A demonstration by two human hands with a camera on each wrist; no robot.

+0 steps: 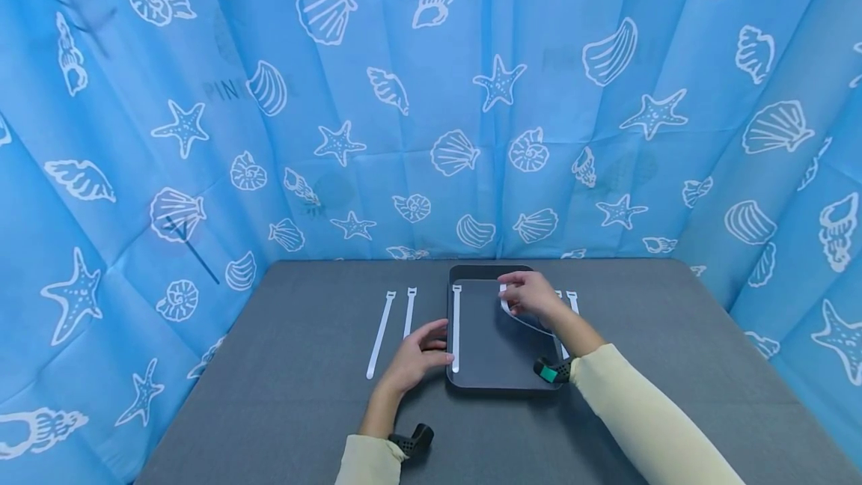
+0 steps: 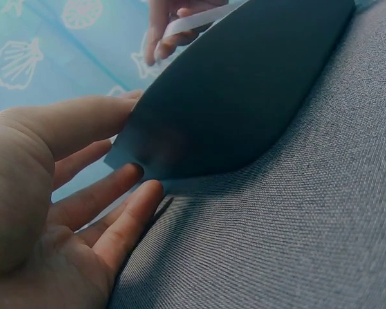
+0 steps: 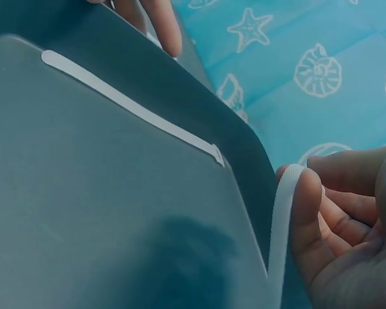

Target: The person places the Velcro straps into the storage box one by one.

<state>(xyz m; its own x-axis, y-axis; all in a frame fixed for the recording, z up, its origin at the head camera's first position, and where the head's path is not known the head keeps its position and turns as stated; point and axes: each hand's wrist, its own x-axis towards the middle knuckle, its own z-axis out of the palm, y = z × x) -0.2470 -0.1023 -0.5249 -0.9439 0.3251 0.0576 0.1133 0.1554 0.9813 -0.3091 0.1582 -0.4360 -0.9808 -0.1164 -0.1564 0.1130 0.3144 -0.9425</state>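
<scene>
A dark rectangular tray (image 1: 498,376) rests on the table, with one white cable tie (image 1: 456,328) lying lengthwise along its left inner side. My left hand (image 1: 416,358) grips the tray's left wall, thumb over the rim and fingers against the outside, as the left wrist view shows. Above the tray's far right part, my right hand (image 1: 528,296) pinches the end of another white cable tie (image 3: 281,225) between thumb and fingers. That tie curves down toward the tray's right side, its far end partly hidden by the right forearm.
Two white cable ties (image 1: 380,335) lie on the grey table (image 1: 303,395) left of the tray. More ties (image 1: 572,301) lie to its right, partly behind the right arm. A blue shell-print curtain (image 1: 417,111) hangs behind the table and at both sides.
</scene>
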